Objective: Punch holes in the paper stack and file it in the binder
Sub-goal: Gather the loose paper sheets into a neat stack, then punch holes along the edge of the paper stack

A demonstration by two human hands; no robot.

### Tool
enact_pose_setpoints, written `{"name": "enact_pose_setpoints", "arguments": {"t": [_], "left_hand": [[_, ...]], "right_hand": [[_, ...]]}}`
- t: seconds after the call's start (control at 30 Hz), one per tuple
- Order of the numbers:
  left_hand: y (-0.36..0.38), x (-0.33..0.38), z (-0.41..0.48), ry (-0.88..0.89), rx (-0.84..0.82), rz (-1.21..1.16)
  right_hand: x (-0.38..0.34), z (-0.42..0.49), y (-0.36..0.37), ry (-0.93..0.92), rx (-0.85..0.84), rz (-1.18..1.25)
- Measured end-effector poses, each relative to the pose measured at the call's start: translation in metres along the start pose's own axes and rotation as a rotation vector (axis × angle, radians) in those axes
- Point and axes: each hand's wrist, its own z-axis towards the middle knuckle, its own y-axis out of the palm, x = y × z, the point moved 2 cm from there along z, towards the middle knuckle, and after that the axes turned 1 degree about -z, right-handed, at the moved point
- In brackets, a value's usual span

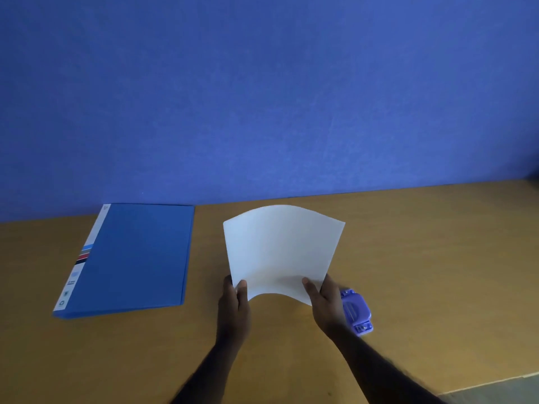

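Observation:
A white paper stack (281, 249) is held up off the table, bowed upward in the middle. My left hand (234, 298) pinches its near left corner and my right hand (323, 300) pinches its near right corner. A closed blue binder (134, 258) with a white striped spine lies flat on the left of the table. A small purple hole punch (357, 312) sits on the table just right of my right hand, partly hidden behind it.
The wooden table (423, 258) runs up to a blue wall (262, 97) at the back. The table's front edge shows at the lower right corner, with floor beyond it.

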Motion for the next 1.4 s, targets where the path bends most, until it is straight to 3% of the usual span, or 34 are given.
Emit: {"name": "enact_pose_setpoints", "arguments": {"t": [0.17,0.33,0.53,0.77,0.93,1.03,1.23,1.3,1.4], "left_hand": [[-0.006,0.000,0.007,0.012,-0.035,0.094],[-0.008,-0.017,-0.001,-0.171,-0.190,0.058],[-0.018,-0.039,-0.012,-0.543,-0.323,-0.272],[-0.017,-0.045,-0.023,-0.683,-0.376,-0.471],[-0.010,-0.045,-0.027,-0.572,-0.288,-0.347],[-0.006,-0.045,-0.027,-0.498,-0.227,-0.310],[0.004,-0.048,-0.027,-0.427,-0.145,-0.258],[0.009,-0.050,-0.028,-0.416,-0.136,-0.239],[0.017,-0.051,-0.029,-0.404,-0.136,-0.219]], "right_hand": [[-0.009,0.006,-0.006,0.033,0.001,-0.028],[0.004,0.010,-0.018,0.241,-0.085,-0.026],[0.019,0.001,-0.023,0.391,-0.168,-0.026],[0.019,-0.006,-0.028,0.462,-0.252,0.006],[0.020,-0.007,-0.031,0.453,-0.255,-0.038],[0.016,-0.005,-0.034,0.350,-0.258,-0.225],[0.017,0.007,-0.088,0.105,0.139,-0.442],[0.026,0.010,-0.116,0.145,0.258,-0.485],[0.046,0.013,-0.138,0.313,0.172,-0.472]]}}
